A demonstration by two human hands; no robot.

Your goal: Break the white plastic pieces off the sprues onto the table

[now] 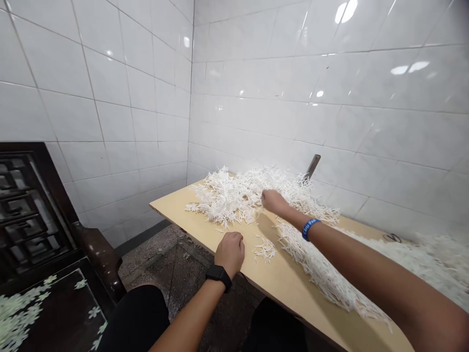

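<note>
My left hand rests as a loose fist on the near edge of a light wooden board, with a black watch on the wrist. My right hand, wearing a blue wristband, reaches forward into a big pile of white branched plastic pieces; its fingers are curled into the pile and what they hold is hidden. A small loose cluster of the white pieces lies between my hands. More white pieces spread along the board to the right.
White tiled walls meet in a corner behind the board. A dark carved wooden chair stands at the left, with pale green flower-shaped pieces on its seat. A dark metal handle sticks up behind the pile. My knees are under the board.
</note>
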